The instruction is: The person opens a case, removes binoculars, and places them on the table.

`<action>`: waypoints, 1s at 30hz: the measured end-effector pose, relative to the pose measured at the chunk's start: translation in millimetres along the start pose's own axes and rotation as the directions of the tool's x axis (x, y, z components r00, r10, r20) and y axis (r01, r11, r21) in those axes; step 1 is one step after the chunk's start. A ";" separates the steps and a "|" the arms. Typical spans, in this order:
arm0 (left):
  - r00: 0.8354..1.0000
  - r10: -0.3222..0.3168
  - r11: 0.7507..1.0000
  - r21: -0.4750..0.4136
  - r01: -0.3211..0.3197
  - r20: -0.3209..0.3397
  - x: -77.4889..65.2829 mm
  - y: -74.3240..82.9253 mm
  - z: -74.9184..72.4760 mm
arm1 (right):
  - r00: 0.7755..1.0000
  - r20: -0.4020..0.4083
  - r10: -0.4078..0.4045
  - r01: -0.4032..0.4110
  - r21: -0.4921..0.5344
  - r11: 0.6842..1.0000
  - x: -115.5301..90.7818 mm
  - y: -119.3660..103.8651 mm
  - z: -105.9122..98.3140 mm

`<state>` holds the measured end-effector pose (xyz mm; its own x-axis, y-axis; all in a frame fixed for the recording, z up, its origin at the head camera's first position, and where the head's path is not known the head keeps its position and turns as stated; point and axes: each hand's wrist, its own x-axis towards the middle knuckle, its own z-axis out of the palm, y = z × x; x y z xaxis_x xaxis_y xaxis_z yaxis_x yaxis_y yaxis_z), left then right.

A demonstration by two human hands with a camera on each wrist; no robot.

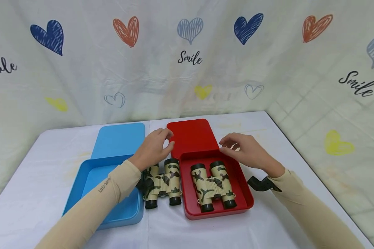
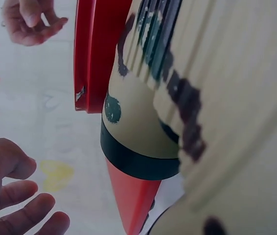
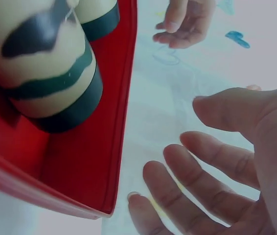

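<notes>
One pair of camouflage binoculars [image 1: 213, 185] lies in the red box [image 1: 219, 215], its black-rimmed barrels showing large in the right wrist view. A second pair of camouflage binoculars [image 1: 171, 181] rests on the white cloth between the red box and the blue box [image 1: 93, 180]; the left forearm partly covers it and the blue box. My left hand [image 1: 154, 147] hovers by the left edge of the red lid [image 1: 193, 136], fingers loosely bent and holding nothing. Near the red box's far right corner hangs my right hand [image 1: 244, 148], also holding nothing, its fingers spread in the right wrist view.
A light blue lid [image 1: 118, 140] lies behind the blue box, as the red lid does behind the red one. The white-covered table [image 1: 59, 145] meets a white curtain [image 1: 156, 69] printed with hearts. A dark strap [image 1: 261, 184] hangs at the right wrist.
</notes>
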<state>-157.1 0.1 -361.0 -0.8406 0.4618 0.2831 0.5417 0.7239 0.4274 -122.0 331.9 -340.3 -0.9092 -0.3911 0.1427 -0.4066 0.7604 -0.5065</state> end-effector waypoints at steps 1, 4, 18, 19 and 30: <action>1.000 0.013 1.000 0.017 -0.013 0.000 -0.4 0.6 -0.3 | 1.000 0.003 -0.006 0.006 -0.002 1.000 -2.5 -1.2 0.1; 0.997 0.074 0.994 0.080 -0.073 -0.009 -1.8 3.9 -1.3 | 0.999 0.018 -0.032 0.032 -0.004 0.999 -9.6 -4.5 0.9; 0.989 0.146 0.947 0.286 -0.143 0.011 -6.1 16.2 4.3 | 0.992 0.105 -0.074 0.076 -0.010 0.997 -28.2 -18.4 10.0; 0.989 0.150 0.944 0.295 -0.146 0.009 -6.1 16.7 4.8 | 0.991 0.109 -0.073 0.075 -0.016 0.997 -28.3 -19.2 11.0; 0.993 0.114 0.922 0.367 -0.119 0.036 -5.4 25.4 9.2 | 0.987 0.129 -0.099 0.106 -0.054 0.993 -26.9 -23.8 22.4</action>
<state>-138.8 20.7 -359.5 -0.7732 0.5591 0.2992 0.5968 0.8011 0.0451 -85.9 312.7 -351.1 -0.8456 -0.5276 0.0814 -0.5052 0.7415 -0.4415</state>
